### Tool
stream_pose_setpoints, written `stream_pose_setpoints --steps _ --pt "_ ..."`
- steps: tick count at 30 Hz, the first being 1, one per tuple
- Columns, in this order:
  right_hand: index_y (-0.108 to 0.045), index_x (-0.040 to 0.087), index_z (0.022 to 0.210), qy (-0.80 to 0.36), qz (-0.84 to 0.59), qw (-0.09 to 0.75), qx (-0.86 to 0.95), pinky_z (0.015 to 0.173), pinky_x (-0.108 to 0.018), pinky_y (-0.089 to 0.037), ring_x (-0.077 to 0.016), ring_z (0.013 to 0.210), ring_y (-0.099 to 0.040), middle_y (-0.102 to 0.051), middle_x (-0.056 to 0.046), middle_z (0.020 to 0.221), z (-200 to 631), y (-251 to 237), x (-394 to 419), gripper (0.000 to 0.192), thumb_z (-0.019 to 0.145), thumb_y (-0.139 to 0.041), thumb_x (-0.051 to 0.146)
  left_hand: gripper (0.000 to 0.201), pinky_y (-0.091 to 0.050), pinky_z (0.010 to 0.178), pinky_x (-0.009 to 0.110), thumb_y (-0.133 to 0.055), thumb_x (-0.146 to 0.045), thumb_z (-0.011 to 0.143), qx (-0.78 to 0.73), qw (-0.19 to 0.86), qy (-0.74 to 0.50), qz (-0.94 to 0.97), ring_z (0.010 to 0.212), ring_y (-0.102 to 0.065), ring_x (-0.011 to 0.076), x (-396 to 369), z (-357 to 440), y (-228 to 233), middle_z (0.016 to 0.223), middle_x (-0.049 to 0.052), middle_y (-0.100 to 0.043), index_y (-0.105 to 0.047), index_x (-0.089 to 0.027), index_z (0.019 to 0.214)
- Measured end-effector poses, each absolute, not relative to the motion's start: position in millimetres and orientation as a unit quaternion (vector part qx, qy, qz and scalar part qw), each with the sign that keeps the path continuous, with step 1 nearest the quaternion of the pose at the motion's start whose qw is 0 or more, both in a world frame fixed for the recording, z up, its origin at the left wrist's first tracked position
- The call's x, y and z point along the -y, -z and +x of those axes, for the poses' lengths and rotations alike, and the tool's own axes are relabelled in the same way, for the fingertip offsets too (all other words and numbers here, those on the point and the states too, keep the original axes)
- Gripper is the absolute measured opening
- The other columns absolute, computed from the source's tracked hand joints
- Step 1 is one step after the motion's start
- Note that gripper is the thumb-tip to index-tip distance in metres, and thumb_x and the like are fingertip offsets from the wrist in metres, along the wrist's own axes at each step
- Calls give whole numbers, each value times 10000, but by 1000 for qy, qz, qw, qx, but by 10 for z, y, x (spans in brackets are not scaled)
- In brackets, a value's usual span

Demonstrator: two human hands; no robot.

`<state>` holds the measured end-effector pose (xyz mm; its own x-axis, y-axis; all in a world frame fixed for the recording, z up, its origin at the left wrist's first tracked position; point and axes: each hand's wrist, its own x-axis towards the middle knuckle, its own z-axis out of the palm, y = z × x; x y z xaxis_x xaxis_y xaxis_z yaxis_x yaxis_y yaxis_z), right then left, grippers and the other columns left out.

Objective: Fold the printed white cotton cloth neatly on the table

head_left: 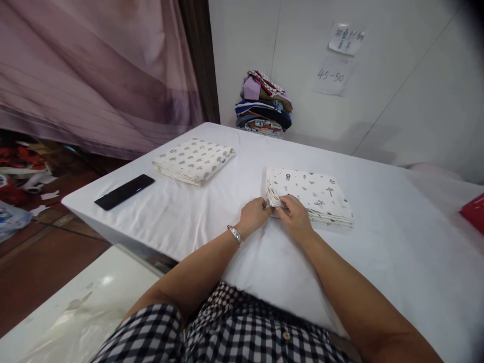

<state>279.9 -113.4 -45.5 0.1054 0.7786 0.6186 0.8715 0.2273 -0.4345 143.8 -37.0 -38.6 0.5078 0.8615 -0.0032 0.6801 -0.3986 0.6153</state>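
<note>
- The left hand (254,214) and the right hand (296,216) are meeting at the near-left corner of a folded printed cloth (308,195), each grip pinching the soft layered edges there between thumb and fingertips.
- The cloth is lying as a flat, roughly square stack of thin white fabric, dotted with small dark motifs, in the middle of the counter (378,242).
- A metal-link bracelet (235,234) is sitting on the left wrist; a black-and-white checked shirt (227,333) is showing at the bottom edge.
- The counter is wearing a smooth white sheet with faint creases.
- A second folded cloth (193,160), cream with grey spots, is lying well apart to the left, and a slim, glossy black rectangular device (124,191) is lying near the counter's left edge.
- A pile of mixed coloured fabrics (263,103) is leaning against the white wall beyond, beside a mauve curtain (94,70).
</note>
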Motion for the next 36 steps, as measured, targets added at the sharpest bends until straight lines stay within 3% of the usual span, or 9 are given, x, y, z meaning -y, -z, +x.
stream_pose_setpoints --steps 3,8,10,17,25,31,36 --pt "-581 187 998 72 -612 417 668 773 -343 -458 -216 862 -564 -619 -85 927 2800 462 1137 181 845 -488 214 147 -374 584 259 -577 -325 754 -467 324 -208 796 682 -558 161 373 1447 403 724 17 -615 -531 -192 713" --pt "-575 178 1023 98 -605 412 674 796 -359 -462 -229 903 -562 -624 -99 962 2800 469 1143 198 851 -478 192 153 -472 592 245 -616 -198 733 -424 612 -255 617 601 -596 127 379 1484 405 632 -23 -570 -468 -179 700" --pt "-577 178 1031 105 -605 402 680 799 -363 -460 -231 907 -559 -628 -99 965 2790 465 1145 209 852 -470 179 152 -499 605 245 -630 -174 730 -407 664 -282 560 613 -611 121 389 1486 400 667 -19 -585 -478 -169 728" --pt "-584 184 1043 107 -609 399 677 804 -365 -459 -230 910 -560 -631 -99 977 2781 456 1145 220 856 -468 184 153 -510 582 228 -651 -157 720 -414 623 -308 588 643 -595 116 396 1449 406 686 -21 -587 -515 -165 791" --pt "-586 170 1044 106 -609 390 682 805 -361 -452 -230 910 -555 -633 -103 975 2780 461 1136 220 864 -461 182 238 -517 612 247 -642 -136 706 -398 658 -287 571 627 -637 124 374 1418 359 705 -22 -609 -482 -170 879" --pt "-597 173 1044 102 -620 361 690 808 -363 -435 -228 910 -540 -624 -104 981 2760 482 1127 220 871 -460 191 340 -555 674 314 -635 -229 761 -361 731 -264 515 694 -671 159 352 1339 321 814 15 -621 -446 -173 1037" --pt "-610 172 1003 80 -628 342 695 801 -368 -424 -225 903 -523 -611 -100 975 2728 471 1123 211 864 -451 168 448 -566 645 306 -685 -356 765 -402 710 -265 514 657 -653 142 368 1403 298 841 32 -600 -434 -159 1079"
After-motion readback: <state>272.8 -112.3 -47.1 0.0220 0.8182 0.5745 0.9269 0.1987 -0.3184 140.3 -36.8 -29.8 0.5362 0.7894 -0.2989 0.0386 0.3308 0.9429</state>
